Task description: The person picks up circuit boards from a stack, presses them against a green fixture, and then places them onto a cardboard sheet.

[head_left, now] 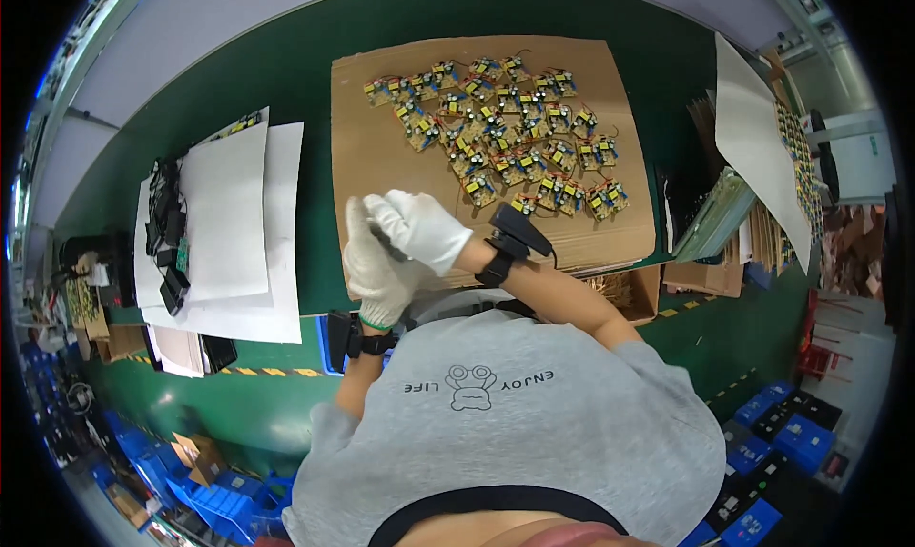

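Observation:
Both my hands are gloved and meet over the near left part of a brown cardboard sheet (381, 166). My left hand (374, 266), in an off-white knitted glove with a green cuff edge, points away from me with its fingers stretched out. Against its palm side lies my right hand (424, 231), in a smoother white glove, its fingers bent toward the left one. Whatever may be between them is hidden. Several small circuit boards (491, 128) with yellow, blue and black parts and red wires are spread over the cardboard, beyond and right of my hands.
White sheets (229, 223) lie at the left of the green table (315, 99), with black adapters and cables (169, 228) on them. Stacked panels (715, 218) and a large white sheet (758, 137) stand at the right. Below the table's near edge is an open cardboard box (645, 294).

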`<act>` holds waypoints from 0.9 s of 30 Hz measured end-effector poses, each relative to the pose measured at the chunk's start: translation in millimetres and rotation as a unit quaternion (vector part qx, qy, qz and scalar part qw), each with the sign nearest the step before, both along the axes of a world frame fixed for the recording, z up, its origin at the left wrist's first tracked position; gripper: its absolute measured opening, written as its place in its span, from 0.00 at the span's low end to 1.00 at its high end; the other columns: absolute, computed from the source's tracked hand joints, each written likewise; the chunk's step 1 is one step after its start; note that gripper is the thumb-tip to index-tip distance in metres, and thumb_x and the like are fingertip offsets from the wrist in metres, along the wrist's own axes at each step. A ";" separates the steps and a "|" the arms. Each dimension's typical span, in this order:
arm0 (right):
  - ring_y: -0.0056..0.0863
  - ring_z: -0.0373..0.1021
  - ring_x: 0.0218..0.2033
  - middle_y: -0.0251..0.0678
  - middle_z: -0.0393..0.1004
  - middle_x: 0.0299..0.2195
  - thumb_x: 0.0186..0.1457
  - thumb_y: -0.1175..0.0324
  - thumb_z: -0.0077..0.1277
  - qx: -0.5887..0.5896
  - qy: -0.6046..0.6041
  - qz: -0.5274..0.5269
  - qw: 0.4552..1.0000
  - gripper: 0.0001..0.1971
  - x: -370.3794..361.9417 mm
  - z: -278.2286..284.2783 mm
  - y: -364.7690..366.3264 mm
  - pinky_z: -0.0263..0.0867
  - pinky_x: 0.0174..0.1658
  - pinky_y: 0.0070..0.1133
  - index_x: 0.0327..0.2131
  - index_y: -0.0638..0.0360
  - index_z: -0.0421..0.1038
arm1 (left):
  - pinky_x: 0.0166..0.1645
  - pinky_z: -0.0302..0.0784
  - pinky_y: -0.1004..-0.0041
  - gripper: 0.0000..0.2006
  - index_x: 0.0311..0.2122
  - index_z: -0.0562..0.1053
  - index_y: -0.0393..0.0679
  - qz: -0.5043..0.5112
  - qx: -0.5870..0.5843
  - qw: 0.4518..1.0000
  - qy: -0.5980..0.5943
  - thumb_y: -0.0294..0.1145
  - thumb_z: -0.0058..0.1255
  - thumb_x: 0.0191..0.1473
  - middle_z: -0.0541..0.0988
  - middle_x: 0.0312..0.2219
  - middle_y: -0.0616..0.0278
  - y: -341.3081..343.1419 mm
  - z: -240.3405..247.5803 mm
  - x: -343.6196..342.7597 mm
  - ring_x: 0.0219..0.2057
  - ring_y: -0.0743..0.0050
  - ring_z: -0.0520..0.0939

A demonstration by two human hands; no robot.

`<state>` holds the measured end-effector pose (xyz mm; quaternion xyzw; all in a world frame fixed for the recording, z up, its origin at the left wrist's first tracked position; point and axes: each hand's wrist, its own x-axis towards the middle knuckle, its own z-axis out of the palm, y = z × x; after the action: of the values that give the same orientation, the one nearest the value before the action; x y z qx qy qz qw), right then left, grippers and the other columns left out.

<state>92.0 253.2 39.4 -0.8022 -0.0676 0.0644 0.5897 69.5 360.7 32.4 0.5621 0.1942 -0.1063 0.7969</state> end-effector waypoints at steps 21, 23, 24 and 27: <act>0.50 0.72 0.35 0.54 0.74 0.29 0.58 0.39 0.35 -0.081 0.050 -0.001 0.995 0.32 23.7 -17.1 5.6 0.66 0.39 0.36 0.32 0.63 0.72 | 0.53 0.64 0.58 0.41 0.60 0.53 0.36 -0.083 0.446 0.789 -0.415 0.40 0.57 0.43 0.64 0.51 0.42 16.2 -29.6 14.1 0.50 0.49 0.68; 0.50 0.71 0.35 0.54 0.74 0.30 0.59 0.41 0.35 -0.065 0.046 0.003 0.997 0.30 27.4 -27.1 -6.7 0.65 0.39 0.36 0.33 0.63 0.72 | 0.56 0.61 0.59 0.39 0.60 0.55 0.36 -0.112 0.450 0.756 -0.462 0.42 0.55 0.44 0.64 0.51 0.43 14.5 -25.5 16.5 0.51 0.52 0.66; 0.49 0.71 0.35 0.54 0.74 0.30 0.60 0.43 0.36 -0.044 0.049 0.009 0.998 0.29 24.7 -31.4 -9.8 0.65 0.38 0.36 0.35 0.64 0.72 | 0.56 0.61 0.60 0.41 0.60 0.54 0.36 -0.129 0.444 0.778 -0.425 0.43 0.57 0.43 0.65 0.50 0.43 12.2 -21.3 13.2 0.51 0.51 0.67; 0.50 0.71 0.33 0.54 0.74 0.28 0.62 0.47 0.36 -0.040 -0.020 -0.066 0.997 0.26 16.3 -37.6 -16.5 0.64 0.36 0.38 0.33 0.63 0.73 | 0.53 0.64 0.59 0.48 0.61 0.49 0.33 -0.141 0.551 0.708 -0.419 0.37 0.63 0.37 0.66 0.49 0.42 7.5 4.0 10.4 0.51 0.46 0.67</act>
<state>108.3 236.8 1.8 -0.8292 -0.0235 0.0116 0.5583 79.9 368.2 36.5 0.9089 -0.2169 0.1550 0.3207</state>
